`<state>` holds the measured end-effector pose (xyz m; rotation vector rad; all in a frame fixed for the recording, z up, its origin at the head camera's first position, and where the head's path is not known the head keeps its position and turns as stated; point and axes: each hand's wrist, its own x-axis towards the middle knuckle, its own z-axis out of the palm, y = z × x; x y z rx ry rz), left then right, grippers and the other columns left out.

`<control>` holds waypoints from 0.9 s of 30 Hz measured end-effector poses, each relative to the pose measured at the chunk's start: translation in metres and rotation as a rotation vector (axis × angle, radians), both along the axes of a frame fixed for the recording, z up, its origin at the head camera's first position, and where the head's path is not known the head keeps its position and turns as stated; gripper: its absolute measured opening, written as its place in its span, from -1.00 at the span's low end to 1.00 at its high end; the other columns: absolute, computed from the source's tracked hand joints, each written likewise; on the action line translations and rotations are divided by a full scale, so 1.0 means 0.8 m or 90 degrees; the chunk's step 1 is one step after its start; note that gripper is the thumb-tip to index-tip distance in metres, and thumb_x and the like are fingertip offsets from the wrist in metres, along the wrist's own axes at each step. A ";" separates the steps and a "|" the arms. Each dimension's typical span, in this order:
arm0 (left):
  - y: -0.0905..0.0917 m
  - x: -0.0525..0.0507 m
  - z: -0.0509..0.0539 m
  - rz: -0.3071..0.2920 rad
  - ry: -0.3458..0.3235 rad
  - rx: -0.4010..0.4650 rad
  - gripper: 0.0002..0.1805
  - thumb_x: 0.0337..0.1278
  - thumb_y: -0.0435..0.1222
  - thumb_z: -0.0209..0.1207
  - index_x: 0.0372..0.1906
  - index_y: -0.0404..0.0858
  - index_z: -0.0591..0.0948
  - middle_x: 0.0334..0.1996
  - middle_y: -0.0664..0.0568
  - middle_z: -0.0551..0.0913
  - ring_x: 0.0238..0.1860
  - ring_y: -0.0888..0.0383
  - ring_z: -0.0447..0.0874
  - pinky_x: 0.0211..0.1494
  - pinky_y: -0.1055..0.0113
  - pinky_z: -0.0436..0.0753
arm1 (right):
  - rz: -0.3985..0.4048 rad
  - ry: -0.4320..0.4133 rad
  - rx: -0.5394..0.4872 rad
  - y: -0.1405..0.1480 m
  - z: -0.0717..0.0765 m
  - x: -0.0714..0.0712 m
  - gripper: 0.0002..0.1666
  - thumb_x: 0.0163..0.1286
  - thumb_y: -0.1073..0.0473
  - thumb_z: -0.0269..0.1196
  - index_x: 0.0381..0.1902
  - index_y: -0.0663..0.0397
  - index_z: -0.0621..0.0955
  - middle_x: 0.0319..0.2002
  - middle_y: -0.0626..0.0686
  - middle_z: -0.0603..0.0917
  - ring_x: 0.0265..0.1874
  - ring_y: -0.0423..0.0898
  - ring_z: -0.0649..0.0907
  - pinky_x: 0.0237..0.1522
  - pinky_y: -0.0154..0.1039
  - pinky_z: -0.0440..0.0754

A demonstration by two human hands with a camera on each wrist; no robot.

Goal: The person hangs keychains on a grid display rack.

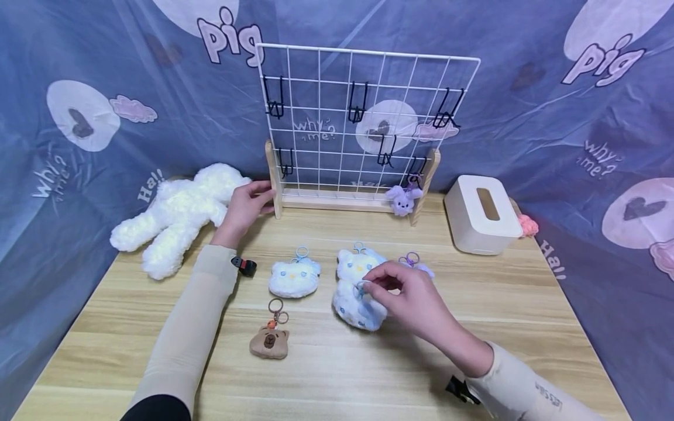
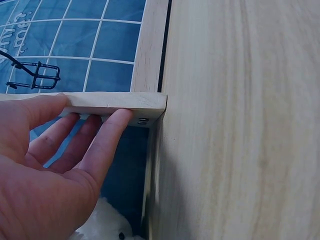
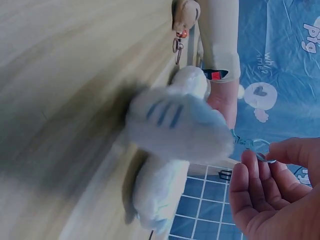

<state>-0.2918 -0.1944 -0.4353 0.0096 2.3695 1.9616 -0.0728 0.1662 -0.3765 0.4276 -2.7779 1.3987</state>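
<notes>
My right hand (image 1: 405,295) pinches the metal ring of a white-and-blue plush keychain (image 3: 180,125). The plush (image 1: 358,310) hangs tilted below the fingers, blue stripes showing in the right wrist view. Just behind it in the head view lies another white-and-blue cat plush keychain (image 1: 351,266). At the rack's left wooden post (image 1: 275,181), my left hand (image 1: 246,206) rests its fingertips against the wood; the left wrist view shows the fingers fairly straight. A third cat plush keychain (image 1: 293,279) and a brown capybara keychain (image 1: 270,342) lie between the arms.
A white wire grid rack (image 1: 337,134) with several black hooks stands at the back; a purple bunny keychain (image 1: 403,200) hangs at its lower right. Another purple keychain (image 1: 423,270) is partly hidden behind my right hand. A white plush doll (image 1: 184,204) lies left, a tissue box (image 1: 481,216) right.
</notes>
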 end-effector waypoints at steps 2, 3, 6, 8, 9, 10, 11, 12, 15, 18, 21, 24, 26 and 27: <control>0.001 0.000 0.000 0.001 0.002 -0.002 -0.50 0.72 -0.29 0.22 0.55 -0.41 0.56 0.41 -0.34 0.60 0.20 0.00 0.77 0.37 0.10 0.90 | 0.003 0.012 0.003 0.001 0.003 -0.002 -0.84 0.47 0.29 0.53 -0.17 -0.14 0.85 -0.28 -0.18 0.85 -0.28 -0.28 0.77 -0.19 -0.39 0.82; 0.001 -0.001 0.000 0.002 0.003 -0.003 -0.50 0.72 -0.29 0.22 0.55 -0.41 0.56 0.40 -0.34 0.60 0.19 0.00 0.78 0.36 0.12 0.91 | 0.004 0.017 0.005 0.002 0.005 -0.003 -0.84 0.47 0.29 0.53 -0.17 -0.15 0.85 -0.28 -0.18 0.85 -0.28 -0.28 0.77 -0.20 -0.39 0.81; 0.001 -0.002 -0.001 0.003 0.005 -0.003 -0.50 0.72 -0.30 0.22 0.55 -0.42 0.56 0.39 -0.34 0.60 0.21 -0.03 0.78 0.33 0.15 0.92 | 0.005 0.028 0.011 0.004 0.012 -0.008 -0.85 0.48 0.27 0.54 -0.16 -0.15 0.85 -0.27 -0.18 0.86 -0.27 -0.27 0.77 -0.19 -0.39 0.80; 0.001 -0.001 -0.001 0.002 0.004 -0.002 -0.50 0.72 -0.30 0.21 0.55 -0.42 0.55 0.39 -0.34 0.60 0.24 -0.09 0.77 0.34 0.15 0.91 | 0.004 0.029 0.013 0.006 0.017 -0.011 -0.86 0.49 0.27 0.53 -0.15 -0.15 0.85 -0.24 -0.16 0.87 -0.27 -0.26 0.77 -0.19 -0.39 0.80; 0.001 -0.001 -0.002 0.001 0.004 -0.003 -0.50 0.73 -0.30 0.21 0.55 -0.42 0.55 0.39 -0.34 0.60 0.24 -0.08 0.77 0.32 0.18 0.92 | 0.002 0.029 0.015 0.007 0.019 -0.012 -0.86 0.49 0.27 0.53 -0.15 -0.15 0.85 -0.24 -0.15 0.87 -0.27 -0.25 0.76 -0.20 -0.39 0.79; 0.001 -0.002 -0.001 0.002 0.006 -0.002 -0.51 0.72 -0.31 0.21 0.55 -0.43 0.56 0.38 -0.34 0.60 0.20 -0.05 0.78 0.28 0.21 0.94 | -0.001 0.031 0.015 0.008 0.022 -0.014 -0.86 0.49 0.27 0.53 -0.15 -0.14 0.85 -0.23 -0.14 0.87 -0.28 -0.25 0.76 -0.21 -0.39 0.79; 0.001 -0.002 -0.001 0.001 0.007 -0.003 -0.51 0.72 -0.31 0.21 0.55 -0.43 0.56 0.37 -0.33 0.60 0.18 -0.02 0.79 0.26 0.24 0.94 | -0.003 0.034 0.016 0.009 0.024 -0.015 -0.86 0.49 0.27 0.52 -0.16 -0.14 0.85 -0.23 -0.13 0.87 -0.29 -0.24 0.75 -0.23 -0.38 0.78; 0.001 -0.002 -0.001 0.001 0.008 -0.005 -0.51 0.72 -0.31 0.21 0.54 -0.42 0.56 0.37 -0.32 0.61 0.16 0.01 0.79 0.23 0.27 0.95 | -0.005 0.036 0.015 0.009 0.027 -0.016 -0.86 0.50 0.27 0.52 -0.16 -0.14 0.85 -0.23 -0.12 0.87 -0.30 -0.24 0.73 -0.27 -0.39 0.76; 0.001 -0.002 -0.001 0.001 0.012 -0.008 -0.51 0.72 -0.31 0.21 0.54 -0.42 0.57 0.35 -0.30 0.62 0.09 0.11 0.79 0.17 0.34 0.95 | -0.010 0.046 0.012 0.011 0.033 -0.018 -0.87 0.50 0.27 0.52 -0.16 -0.13 0.85 -0.23 -0.11 0.87 -0.32 -0.23 0.71 -0.33 -0.39 0.73; 0.001 -0.001 0.000 -0.002 0.011 -0.007 -0.51 0.72 -0.30 0.21 0.54 -0.42 0.56 0.37 -0.32 0.61 0.17 0.01 0.79 0.27 0.24 0.94 | -0.013 0.052 0.012 0.013 0.039 -0.021 -0.89 0.51 0.25 0.52 -0.15 -0.13 0.85 -0.23 -0.11 0.87 -0.31 -0.21 0.72 -0.33 -0.40 0.73; 0.002 0.000 0.001 -0.004 0.010 -0.005 -0.50 0.73 -0.30 0.21 0.55 -0.43 0.55 0.39 -0.35 0.60 0.20 -0.03 0.78 0.34 0.15 0.92 | -0.020 0.047 0.015 0.016 0.045 -0.026 -0.90 0.53 0.24 0.51 -0.13 -0.12 0.86 -0.22 -0.09 0.88 -0.30 -0.18 0.73 -0.31 -0.39 0.75; 0.002 0.000 0.002 -0.005 0.007 -0.003 -0.50 0.72 -0.31 0.21 0.55 -0.43 0.55 0.40 -0.35 0.60 0.16 0.03 0.78 0.35 0.13 0.91 | -0.031 0.037 0.018 0.019 0.050 -0.033 -0.92 0.54 0.23 0.50 -0.12 -0.09 0.86 -0.21 -0.06 0.88 -0.30 -0.15 0.72 -0.30 -0.40 0.73; 0.001 0.001 0.003 -0.003 0.007 0.000 -0.51 0.72 -0.31 0.21 0.54 -0.43 0.56 0.40 -0.34 0.60 0.13 0.09 0.77 0.32 0.16 0.92 | -0.038 0.031 0.015 0.021 0.053 -0.039 -0.95 0.54 0.22 0.49 -0.12 -0.06 0.86 -0.21 -0.03 0.87 -0.31 -0.15 0.71 -0.30 -0.42 0.71; 0.002 0.001 0.003 -0.003 0.007 0.002 -0.51 0.72 -0.31 0.21 0.54 -0.44 0.56 0.39 -0.34 0.60 0.11 0.11 0.77 0.31 0.18 0.93 | -0.042 0.028 0.011 0.023 0.054 -0.043 -0.96 0.55 0.21 0.49 -0.11 -0.04 0.86 -0.22 -0.01 0.87 -0.32 -0.16 0.70 -0.31 -0.42 0.70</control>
